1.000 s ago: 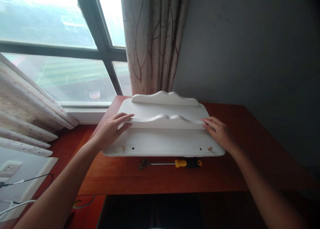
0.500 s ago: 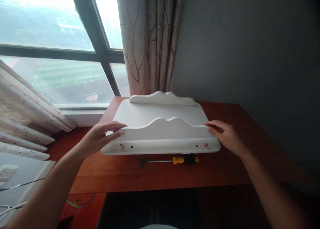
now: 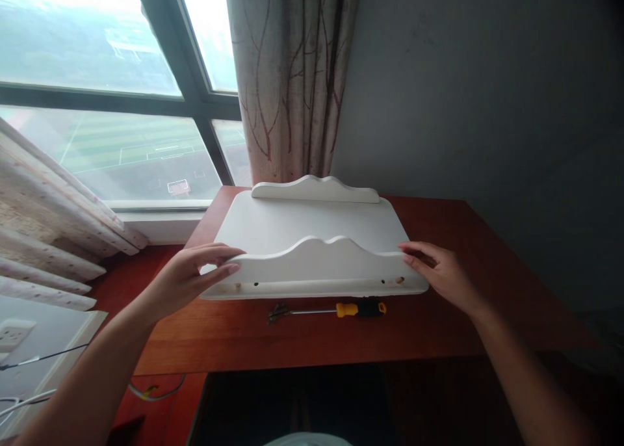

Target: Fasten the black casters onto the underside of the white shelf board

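Note:
A white wooden shelf panel (image 3: 312,223) lies flat on the red-brown table (image 3: 302,339). A second wavy-edged white rail (image 3: 319,261) stands along its near edge, held at both ends. My left hand (image 3: 192,277) grips the rail's left end, fingers curled over the top. My right hand (image 3: 439,270) holds the right end with fingers pressed against it. Wooden dowels and small holes show along the near edge. Another wavy rail (image 3: 314,189) stands at the panel's far edge.
A yellow-and-black screwdriver (image 3: 336,310) lies on the table just in front of the panel. Behind are a window (image 3: 97,75), a patterned curtain (image 3: 292,75) and a grey wall (image 3: 487,95). A wall socket (image 3: 12,332) with cables sits at lower left.
The near rail has been tipped up from leaning toward standing upright and pulled closer to the panel's near edge; both hands moved with it.

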The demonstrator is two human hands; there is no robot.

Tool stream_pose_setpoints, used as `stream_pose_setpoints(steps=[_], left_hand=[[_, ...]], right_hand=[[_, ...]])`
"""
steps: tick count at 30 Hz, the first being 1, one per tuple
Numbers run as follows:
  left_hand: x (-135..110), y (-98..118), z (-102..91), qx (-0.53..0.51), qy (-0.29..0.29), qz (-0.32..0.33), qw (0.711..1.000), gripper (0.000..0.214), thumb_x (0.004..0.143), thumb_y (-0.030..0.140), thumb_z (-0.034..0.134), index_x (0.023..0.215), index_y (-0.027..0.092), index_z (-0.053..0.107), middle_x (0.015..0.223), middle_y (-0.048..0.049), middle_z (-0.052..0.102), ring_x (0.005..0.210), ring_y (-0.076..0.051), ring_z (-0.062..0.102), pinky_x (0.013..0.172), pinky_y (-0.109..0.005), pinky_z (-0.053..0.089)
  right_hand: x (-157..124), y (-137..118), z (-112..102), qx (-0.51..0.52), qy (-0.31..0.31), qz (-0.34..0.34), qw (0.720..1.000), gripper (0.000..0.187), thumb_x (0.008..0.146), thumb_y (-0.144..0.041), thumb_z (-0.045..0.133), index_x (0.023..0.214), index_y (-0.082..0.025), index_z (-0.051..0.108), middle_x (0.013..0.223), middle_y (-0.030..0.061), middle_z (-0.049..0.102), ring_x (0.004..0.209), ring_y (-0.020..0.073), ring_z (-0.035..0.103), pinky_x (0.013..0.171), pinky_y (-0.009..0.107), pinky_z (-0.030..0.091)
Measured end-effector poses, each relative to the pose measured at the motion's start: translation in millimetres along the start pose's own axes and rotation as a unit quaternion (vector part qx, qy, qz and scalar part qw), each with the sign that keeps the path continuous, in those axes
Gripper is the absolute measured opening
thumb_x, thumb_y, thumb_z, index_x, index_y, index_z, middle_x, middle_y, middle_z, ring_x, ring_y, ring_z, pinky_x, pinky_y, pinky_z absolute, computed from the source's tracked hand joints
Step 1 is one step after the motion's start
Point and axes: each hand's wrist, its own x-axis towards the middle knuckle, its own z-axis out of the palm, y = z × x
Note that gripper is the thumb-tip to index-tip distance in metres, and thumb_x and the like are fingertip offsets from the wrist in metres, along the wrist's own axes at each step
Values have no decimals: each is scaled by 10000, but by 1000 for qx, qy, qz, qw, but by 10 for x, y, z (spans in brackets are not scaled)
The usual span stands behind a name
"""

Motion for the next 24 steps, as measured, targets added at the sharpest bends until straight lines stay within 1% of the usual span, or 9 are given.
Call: stream_pose_setpoints(steps=[4, 7, 11, 16, 24], left_hand=[[-4, -28, 10, -8, -2, 1, 1000, 368, 880, 515, 661, 1080, 224, 765, 1015, -36, 777, 892, -200, 703, 738, -221, 540], [2, -42, 19, -10, 2, 1, 1000, 369, 879, 522, 660, 1078, 230, 767, 1026, -31, 778, 901, -197, 709, 754, -218, 547], [6, -47, 19, 4, 0, 7, 1000, 395, 873, 548, 653, 1080, 233, 771, 1019, -34, 780, 891, -203, 714, 731, -225, 557], [-36, -57, 6, 27, 14, 16, 999, 384, 859, 536, 677, 1096, 247, 765, 1024, -29, 779, 886, -199, 711, 731, -238, 561], [-165, -18, 5, 54, 39, 54, 996, 331, 843, 514, 720, 1052, 260, 756, 1024, -11, 769, 922, -202, 711, 818, -256, 556]], right_hand=[[-16, 24, 36, 5, -11, 6, 1000, 347, 910, -513, 630, 1136, -268, 730, 1186, 52, 722, 1098, 249, 672, 941, 399, 551], [-26, 15, 48, 8, -6, 5, 1000, 341, 912, -507, 630, 1122, -260, 734, 1167, 54, 728, 1081, 245, 679, 942, 397, 548], [-42, -1, 36, 1, -4, -2, 1000, 337, 918, -501, 627, 1121, -255, 736, 1170, 59, 725, 1085, 246, 673, 936, 398, 547], [-103, -13, 5, -6, 7, -18, 1000, 321, 912, -487, 645, 1119, -258, 735, 1167, 58, 719, 1085, 246, 668, 915, 385, 555], [-250, -101, -44, -39, 30, -66, 997, 253, 923, -441, 647, 1081, -265, 736, 1157, 50, 710, 1082, 232, 666, 930, 365, 549]])
